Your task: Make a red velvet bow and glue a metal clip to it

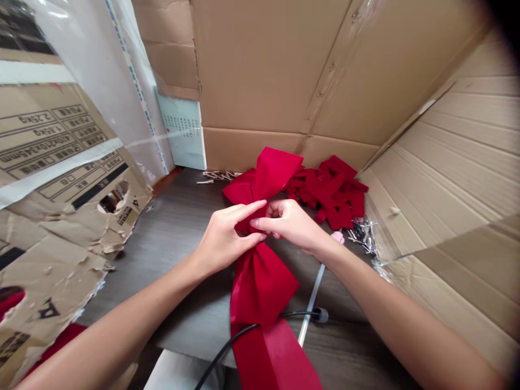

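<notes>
A large red fabric bow (268, 287) stretches away from me across the dark table, its loops above and below a gathered middle and its long tails hanging towards me. My left hand (227, 233) grips the middle from the left, fingers on the far side and thumb on the near side. From the right, my right hand (290, 225) pinches at the same middle, thumb against curled fingers. Whether a small strip lies between those fingertips is hidden. Beyond my right hand lies a heap of short red fabric strips (333, 189).
Metal clips (221, 175) lie at the back, with more clips (363, 234) on the right. A pale stick (312, 298) with a pink end and a black cable (227, 346) cross near the bow. Cardboard walls (276, 70) enclose the table (174, 216); a light-blue card (184, 132) stands back left.
</notes>
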Action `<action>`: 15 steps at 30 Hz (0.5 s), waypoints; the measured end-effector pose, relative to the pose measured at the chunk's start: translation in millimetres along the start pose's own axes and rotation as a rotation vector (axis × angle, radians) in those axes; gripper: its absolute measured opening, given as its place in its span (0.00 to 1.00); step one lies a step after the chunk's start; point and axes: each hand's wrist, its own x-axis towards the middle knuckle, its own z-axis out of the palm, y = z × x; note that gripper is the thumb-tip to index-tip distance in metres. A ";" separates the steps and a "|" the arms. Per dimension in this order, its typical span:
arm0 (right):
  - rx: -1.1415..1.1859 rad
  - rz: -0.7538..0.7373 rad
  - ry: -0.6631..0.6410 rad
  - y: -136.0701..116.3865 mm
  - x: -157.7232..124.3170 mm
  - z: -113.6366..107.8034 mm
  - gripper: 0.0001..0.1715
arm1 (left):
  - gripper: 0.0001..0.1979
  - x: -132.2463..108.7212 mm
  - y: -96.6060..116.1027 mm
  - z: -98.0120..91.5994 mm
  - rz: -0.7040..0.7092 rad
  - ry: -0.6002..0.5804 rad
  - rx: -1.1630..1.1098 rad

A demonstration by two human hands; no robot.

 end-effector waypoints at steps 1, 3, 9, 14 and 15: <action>0.071 0.021 -0.015 1.0 0.5 0.7 0.15 | 0.26 -0.1 0.3 -0.1 0.010 -0.009 0.008; 0.186 0.070 -0.037 2.8 1.1 3.0 0.12 | 0.25 0.2 1.4 -0.4 0.020 -0.026 0.014; 0.360 0.159 -0.017 4.8 0.5 16.8 0.08 | 0.23 2.4 6.5 -0.2 -0.089 -0.021 -0.021; 0.516 0.142 0.037 7.7 1.5 21.2 0.11 | 0.35 3.5 5.1 6.2 -0.314 0.100 -0.213; 0.559 0.127 0.047 8.8 2.0 21.1 0.12 | 0.37 3.7 4.6 8.0 -0.376 0.139 -0.279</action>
